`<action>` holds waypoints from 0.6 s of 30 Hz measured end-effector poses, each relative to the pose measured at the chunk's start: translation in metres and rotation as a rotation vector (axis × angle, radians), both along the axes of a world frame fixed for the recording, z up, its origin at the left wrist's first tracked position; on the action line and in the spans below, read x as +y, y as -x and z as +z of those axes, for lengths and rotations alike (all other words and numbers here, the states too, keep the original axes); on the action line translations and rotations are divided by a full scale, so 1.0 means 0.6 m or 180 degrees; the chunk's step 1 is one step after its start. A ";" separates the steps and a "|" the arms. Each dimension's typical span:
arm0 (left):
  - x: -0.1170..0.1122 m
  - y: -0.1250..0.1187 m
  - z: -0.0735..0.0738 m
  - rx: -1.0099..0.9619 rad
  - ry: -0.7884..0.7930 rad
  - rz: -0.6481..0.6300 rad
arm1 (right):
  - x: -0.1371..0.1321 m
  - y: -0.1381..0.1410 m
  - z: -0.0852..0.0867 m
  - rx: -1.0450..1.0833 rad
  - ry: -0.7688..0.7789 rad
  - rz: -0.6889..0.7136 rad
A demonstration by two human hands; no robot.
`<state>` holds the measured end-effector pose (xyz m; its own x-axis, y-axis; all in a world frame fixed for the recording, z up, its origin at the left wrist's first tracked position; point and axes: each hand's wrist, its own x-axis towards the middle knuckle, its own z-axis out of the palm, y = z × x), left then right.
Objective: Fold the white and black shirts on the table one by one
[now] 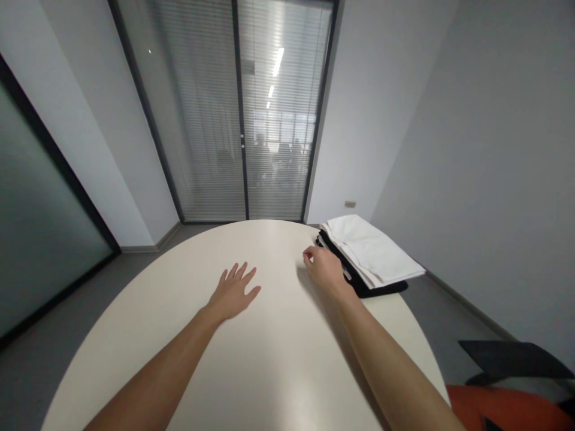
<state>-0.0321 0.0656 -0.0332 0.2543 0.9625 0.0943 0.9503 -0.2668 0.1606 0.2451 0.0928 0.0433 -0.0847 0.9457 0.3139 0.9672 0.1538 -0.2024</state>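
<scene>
My left hand (233, 293) lies palm down on the pale round table (269, 359), its fingers spread and nothing in it. My right hand (324, 266) is just above the tabletop, casting a shadow to its left. Its fingers are curled, with thumb and forefinger forming a small loop; I see nothing between them. Close on its right is a stack of folded cloth: a white folded cloth (372, 251) on top of a black folded cloth (384, 292). The hand overlaps the stack's left edge in view; whether it touches it I cannot tell.
The cloth stack reaches the table's right edge, and the white cloth's corner overhangs it. An orange chair (503, 404) with a black armrest (516, 358) stands at lower right. Beyond the table are a glass partition with blinds (202, 149) and grey walls (503, 179).
</scene>
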 end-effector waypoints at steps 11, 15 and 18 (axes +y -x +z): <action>0.001 0.001 -0.002 -0.0111 0.0007 -0.0005 | 0.018 -0.132 0.038 0.0042 -0.0144 -0.1304; -0.002 0.000 0.003 -0.0100 0.0039 0.0005 | 0.024 -0.148 0.044 0.0723 -0.0060 -0.1417; -0.003 -0.001 0.004 -0.0095 0.0033 0.0006 | 0.027 -0.166 0.049 0.1031 -0.0178 -0.1479</action>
